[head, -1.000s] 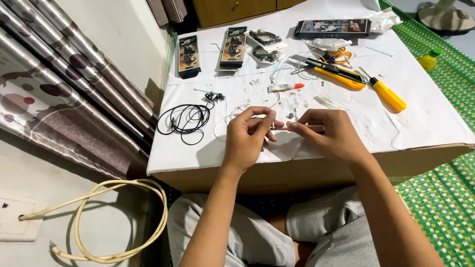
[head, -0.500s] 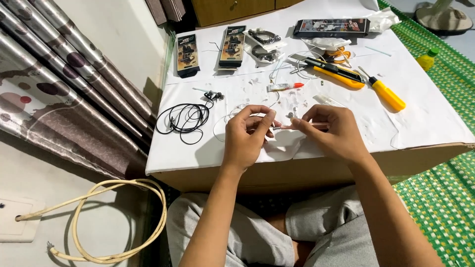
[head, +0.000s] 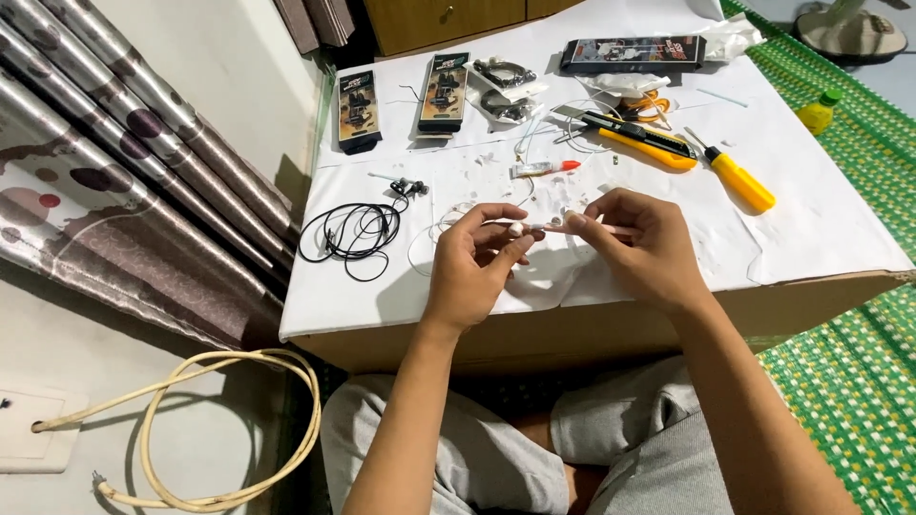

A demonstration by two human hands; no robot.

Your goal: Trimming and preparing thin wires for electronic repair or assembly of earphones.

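My left hand and my right hand meet over the near part of a white paper-covered box top. My right hand pinches a thin pink stick-like tool that points left. Its tip meets a small white part pinched in my left fingertips. A thin white earphone wire loops on the paper just left of my left hand.
Black coiled earphones lie to the left. Further back are two dark earphone packages, a long dark box, a yellow utility knife, a yellow-handled screwdriver and a small glue tube. A cream cable lies on the floor.
My two hands have shifted slightly; the right hand has brought the pink tool closer to the part in the left fingertips. The items on the box top have not moved.
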